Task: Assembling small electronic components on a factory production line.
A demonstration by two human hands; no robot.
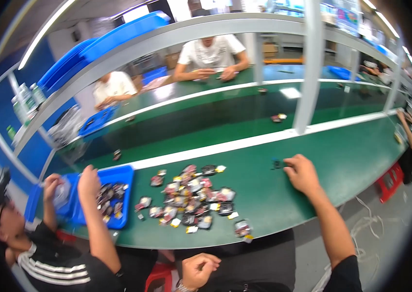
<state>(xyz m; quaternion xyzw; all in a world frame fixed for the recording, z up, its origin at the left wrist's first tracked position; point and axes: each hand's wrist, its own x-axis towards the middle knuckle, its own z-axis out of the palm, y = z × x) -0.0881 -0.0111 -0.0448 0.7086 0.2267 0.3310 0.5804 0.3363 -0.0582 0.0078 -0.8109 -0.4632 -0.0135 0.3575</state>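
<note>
My right hand reaches over the green table, fingers bent and a gap between thumb and forefinger. Just left of its fingertips lie a few small dark pieces, too blurred to name. Low in front of my lap is my left hand, its fingers curled in and nothing visible in them. Left of my right hand, a loose heap of small clear-wrapped packs with dark, reddish and yellow parts and white tags spreads over the table. One similar pack lies by the near edge.
At my left, a co-worker has both hands over blue trays holding more packs. A grey post and shelf beam stand ahead. Beyond the white rail, scattered packs lie on a dark green belt. People sit across it.
</note>
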